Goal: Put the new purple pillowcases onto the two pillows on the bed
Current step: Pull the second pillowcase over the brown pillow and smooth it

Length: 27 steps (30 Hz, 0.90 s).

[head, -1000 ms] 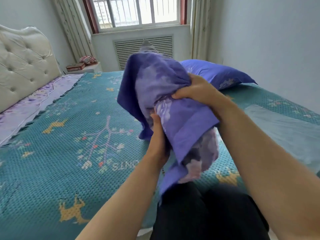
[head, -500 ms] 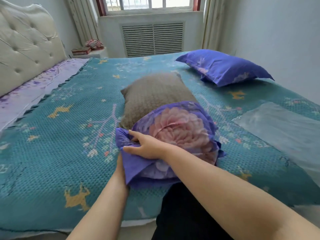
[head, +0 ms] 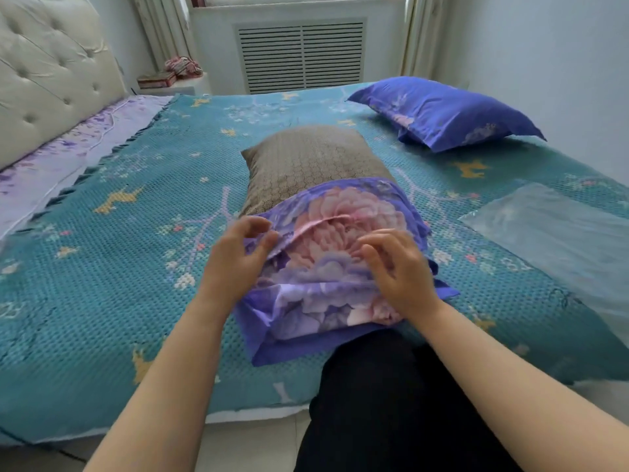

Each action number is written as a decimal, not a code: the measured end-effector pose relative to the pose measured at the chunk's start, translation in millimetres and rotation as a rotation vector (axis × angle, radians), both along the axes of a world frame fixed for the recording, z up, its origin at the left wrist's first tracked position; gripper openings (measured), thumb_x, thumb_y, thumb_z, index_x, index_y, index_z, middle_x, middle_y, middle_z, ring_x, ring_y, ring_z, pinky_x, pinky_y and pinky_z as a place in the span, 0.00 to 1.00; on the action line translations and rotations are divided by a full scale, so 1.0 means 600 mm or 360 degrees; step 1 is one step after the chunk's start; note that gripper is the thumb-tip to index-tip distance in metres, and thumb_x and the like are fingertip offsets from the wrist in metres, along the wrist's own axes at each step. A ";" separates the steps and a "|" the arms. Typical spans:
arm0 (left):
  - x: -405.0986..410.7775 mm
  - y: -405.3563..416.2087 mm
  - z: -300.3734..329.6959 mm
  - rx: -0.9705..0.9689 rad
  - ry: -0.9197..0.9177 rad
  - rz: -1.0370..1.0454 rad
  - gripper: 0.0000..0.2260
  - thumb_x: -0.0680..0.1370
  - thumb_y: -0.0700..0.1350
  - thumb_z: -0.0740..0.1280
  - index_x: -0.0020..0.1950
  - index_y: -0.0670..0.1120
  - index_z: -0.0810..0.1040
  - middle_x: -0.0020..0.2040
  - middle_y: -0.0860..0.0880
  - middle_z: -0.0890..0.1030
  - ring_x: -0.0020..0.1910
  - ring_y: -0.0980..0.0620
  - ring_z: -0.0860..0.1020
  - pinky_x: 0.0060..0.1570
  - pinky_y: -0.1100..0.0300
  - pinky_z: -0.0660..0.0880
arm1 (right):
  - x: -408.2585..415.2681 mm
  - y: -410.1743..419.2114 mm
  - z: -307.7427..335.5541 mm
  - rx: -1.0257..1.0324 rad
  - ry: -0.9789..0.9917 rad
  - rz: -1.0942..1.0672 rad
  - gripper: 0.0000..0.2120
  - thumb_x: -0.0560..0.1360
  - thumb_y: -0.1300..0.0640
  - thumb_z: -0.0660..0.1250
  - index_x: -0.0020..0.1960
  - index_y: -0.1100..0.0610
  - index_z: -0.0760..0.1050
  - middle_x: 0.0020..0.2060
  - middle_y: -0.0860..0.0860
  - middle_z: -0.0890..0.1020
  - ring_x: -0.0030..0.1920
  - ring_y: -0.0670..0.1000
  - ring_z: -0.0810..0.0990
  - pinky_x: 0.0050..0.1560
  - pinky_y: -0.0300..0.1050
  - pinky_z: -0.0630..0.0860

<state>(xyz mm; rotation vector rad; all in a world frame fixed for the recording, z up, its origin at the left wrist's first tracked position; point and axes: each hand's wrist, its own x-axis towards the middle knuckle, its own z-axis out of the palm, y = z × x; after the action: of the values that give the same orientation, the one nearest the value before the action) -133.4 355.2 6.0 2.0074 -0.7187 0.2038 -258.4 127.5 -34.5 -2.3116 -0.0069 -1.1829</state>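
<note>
While lying on the teal knitted bedspread (head: 112, 294), the brown textured pillow (head: 309, 165) is wearing the purple floral pillowcase (head: 340, 253) over its near half. Left hand (head: 235, 264) is pinching the pillowcase edge; right hand (head: 401, 270) is resting on it, fingers loosely curled. Second pillow in a blue-purple case (head: 442, 114) is sitting far right.

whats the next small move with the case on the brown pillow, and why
Probably grip the bunched open edge of the purple pillowcase with both hands and draw it further up the brown pillow. The case covers only the near end; the far half lies bare. The left hand has curled fingers at the left edge, and the right hand rests on the fabric with fingers bent, neither clearly gripping.
</note>
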 end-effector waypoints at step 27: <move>-0.016 -0.014 -0.015 0.0703 0.0227 0.0030 0.06 0.81 0.45 0.57 0.46 0.45 0.64 0.40 0.43 0.75 0.46 0.40 0.76 0.40 0.51 0.65 | -0.008 -0.052 0.057 -0.0107 0.0594 -0.0051 0.05 0.77 0.56 0.59 0.46 0.50 0.63 0.27 0.55 0.76 0.28 0.59 0.76 0.31 0.46 0.68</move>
<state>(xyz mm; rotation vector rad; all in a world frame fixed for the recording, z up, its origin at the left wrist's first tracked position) -143.1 346.9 -2.9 2.4183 -0.6965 -0.0978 -263.2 96.6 -0.4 -2.5661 0.1277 -0.7594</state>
